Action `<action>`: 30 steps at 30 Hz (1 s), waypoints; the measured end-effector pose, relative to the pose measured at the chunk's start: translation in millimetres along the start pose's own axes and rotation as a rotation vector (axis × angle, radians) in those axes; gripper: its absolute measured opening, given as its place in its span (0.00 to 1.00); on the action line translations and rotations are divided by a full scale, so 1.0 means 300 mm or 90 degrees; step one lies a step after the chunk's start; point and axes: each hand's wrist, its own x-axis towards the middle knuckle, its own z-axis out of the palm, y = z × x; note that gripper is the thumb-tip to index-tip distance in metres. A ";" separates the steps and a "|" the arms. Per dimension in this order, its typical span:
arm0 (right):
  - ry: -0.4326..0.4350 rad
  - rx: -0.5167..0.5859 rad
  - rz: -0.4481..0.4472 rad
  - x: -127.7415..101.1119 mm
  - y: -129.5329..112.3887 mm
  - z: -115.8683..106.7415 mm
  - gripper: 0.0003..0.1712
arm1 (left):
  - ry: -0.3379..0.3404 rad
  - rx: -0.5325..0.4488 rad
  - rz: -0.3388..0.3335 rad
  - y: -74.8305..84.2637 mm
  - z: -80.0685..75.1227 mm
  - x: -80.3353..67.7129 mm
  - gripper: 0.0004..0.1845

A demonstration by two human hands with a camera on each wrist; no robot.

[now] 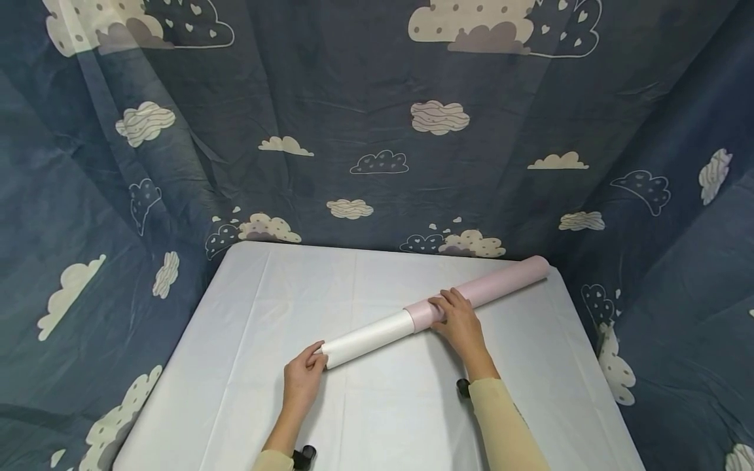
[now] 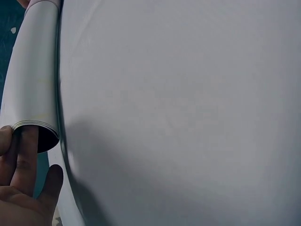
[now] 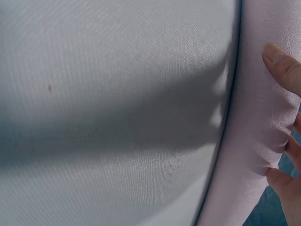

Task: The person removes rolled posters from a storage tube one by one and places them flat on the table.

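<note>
A white rolled-up sheet (image 1: pixel 368 339) sticks out of a pink cylindrical sleeve (image 1: pixel 506 282), the two lying in one slanting line over the table. My left hand (image 1: pixel 303 378) pinches the roll's near end: in the left wrist view, fingers (image 2: pixel 27 150) reach into the hollow opening while the thumb is outside. Several thin layers show at the rim of the white roll (image 2: pixel 35 84). My right hand (image 1: pixel 459 324) grips the pink sleeve close to its open end. In the right wrist view the fingertips dent the soft surface of the pink sleeve (image 3: pixel 256 108).
A white cloth covers the table (image 1: pixel 283 288). Dark blue curtains (image 1: pixel 353 85) with a cloud print hang behind it and on both sides. The sleeve's far end lies near the table's back right corner. Black wrist cameras (image 1: pixel 463 388) sit on both forearms.
</note>
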 end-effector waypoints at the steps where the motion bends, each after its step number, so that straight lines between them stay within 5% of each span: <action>1: 0.001 0.000 0.000 0.001 0.000 0.000 0.37 | 0.001 0.002 0.001 -0.002 -0.005 -0.001 0.18; 30: -0.014 -0.006 0.015 0.005 0.006 0.009 0.38 | 0.059 0.022 -0.011 -0.058 -0.133 -0.030 0.17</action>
